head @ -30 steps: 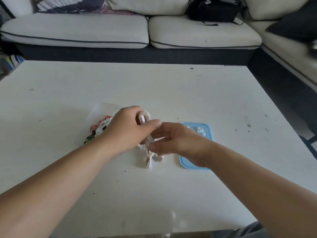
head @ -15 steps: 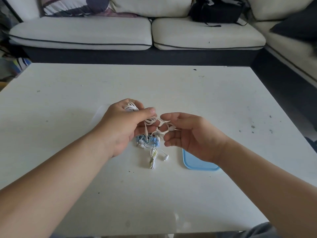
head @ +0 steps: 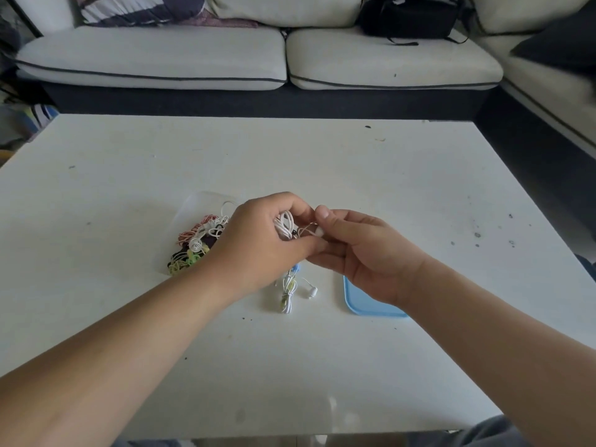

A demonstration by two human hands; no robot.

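Tangled earphone pile point(head: 193, 246): well left of the blue lid point(head: 362, 305), on the counter point(head: 419, 188).
Left hand point(head: 258, 246): grip curled round the white earphone coil point(head: 284, 224), raised, up-left of the lid.
Right hand point(head: 367, 256): grip pinching the coil's earbud point(head: 319, 232), above the lid's left edge.
Risk: a hard pull may tighten a knot; a slack coil could drop onto the bundled earphones point(head: 287, 296) just left of the lid and snag.

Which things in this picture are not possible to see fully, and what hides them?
1. Head view: white cable coil, mostly covered by the left hand and its fingers.
2. Head view: white earbud, pinched in the right hand, too small.
3. Head view: blue lid, far part behind that hand.
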